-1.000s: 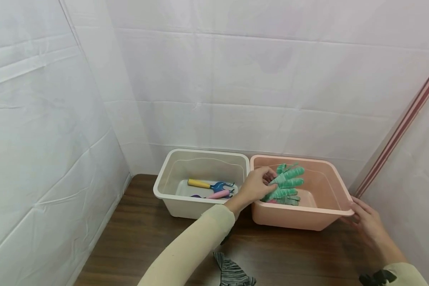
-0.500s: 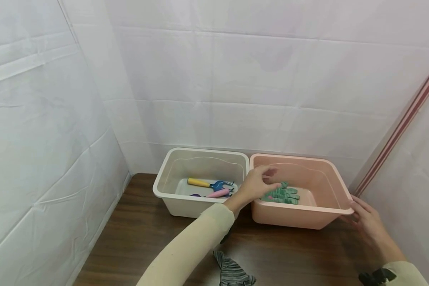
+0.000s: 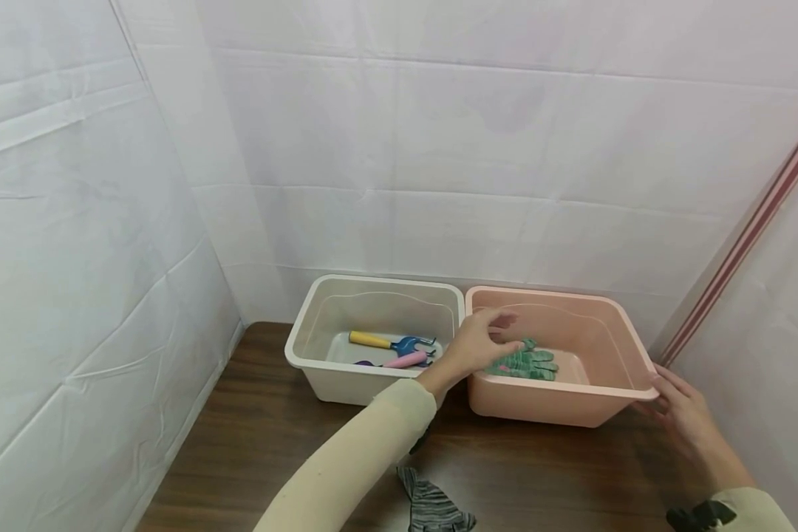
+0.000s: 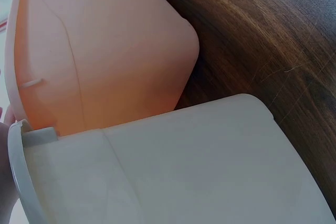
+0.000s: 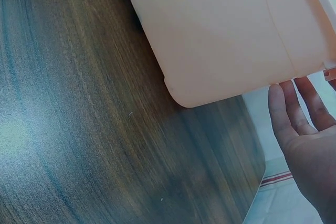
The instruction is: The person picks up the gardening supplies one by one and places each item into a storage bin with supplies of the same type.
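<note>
Two hands (image 3: 471, 347) (image 3: 686, 415) at the pink bin (image 3: 539, 404) — green glove fabric (image 3: 532, 362) partly behind the left.

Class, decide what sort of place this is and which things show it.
Probably a makeshift screened workspace: creased white sheeting backs a wood-grain table bearing a white bin and a pink bin.

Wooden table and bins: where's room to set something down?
The table is bare between the left curtain, white bin and left sleeve, and between the pink bin, striped cloth and right hand. The pink bin's floor is bare right of the green glove. Crowded: the white bin's floor, under tools; the pink bin's left end, under the left hand.
</note>
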The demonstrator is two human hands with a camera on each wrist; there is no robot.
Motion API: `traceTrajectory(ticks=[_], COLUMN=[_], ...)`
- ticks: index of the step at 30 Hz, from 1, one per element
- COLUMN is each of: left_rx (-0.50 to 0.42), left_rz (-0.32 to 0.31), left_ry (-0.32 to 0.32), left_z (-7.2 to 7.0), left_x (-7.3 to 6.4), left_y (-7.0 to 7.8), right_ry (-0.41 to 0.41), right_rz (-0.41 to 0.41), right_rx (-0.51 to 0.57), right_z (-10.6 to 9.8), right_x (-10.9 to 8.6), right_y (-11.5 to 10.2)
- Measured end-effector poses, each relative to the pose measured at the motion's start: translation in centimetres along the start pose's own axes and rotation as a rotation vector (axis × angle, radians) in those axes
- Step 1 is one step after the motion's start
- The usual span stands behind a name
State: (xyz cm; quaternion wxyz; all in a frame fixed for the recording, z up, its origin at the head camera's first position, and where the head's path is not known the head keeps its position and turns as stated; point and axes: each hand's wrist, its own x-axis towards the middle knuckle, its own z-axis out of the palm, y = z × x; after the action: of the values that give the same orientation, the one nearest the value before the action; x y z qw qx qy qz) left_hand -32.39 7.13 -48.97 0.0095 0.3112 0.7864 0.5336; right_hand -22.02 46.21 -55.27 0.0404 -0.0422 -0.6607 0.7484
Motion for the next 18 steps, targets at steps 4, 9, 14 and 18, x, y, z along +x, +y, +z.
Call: traceTrajectory(ticks=[4, 9, 14, 18], left_rx=[0.002, 0.0, -0.034, -0.058], left_rz=[0.003, 0.005, 0.028, 0.048], left_ry=[-0.011, 0.009, 0.065, 0.079], left_z=[0.0, -0.1, -0.2, -0.5], left_x=[-0.1, -0.4, -0.5, -0.2], left_y=[0.1, 0.2, 0.5, 1.1], right_ry=[-0.005, 0.014, 0.039, 0.039], right_rz=[-0.003, 0.015, 0.045, 0.042], right_rx=[0.026, 0.009, -0.01, -0.006], right_z=[0.0, 0.3, 0.7, 0.8], right_x=[0.0, 0.0, 0.1, 0.2], right_y=[0.2, 0.4, 0.1, -0.3])
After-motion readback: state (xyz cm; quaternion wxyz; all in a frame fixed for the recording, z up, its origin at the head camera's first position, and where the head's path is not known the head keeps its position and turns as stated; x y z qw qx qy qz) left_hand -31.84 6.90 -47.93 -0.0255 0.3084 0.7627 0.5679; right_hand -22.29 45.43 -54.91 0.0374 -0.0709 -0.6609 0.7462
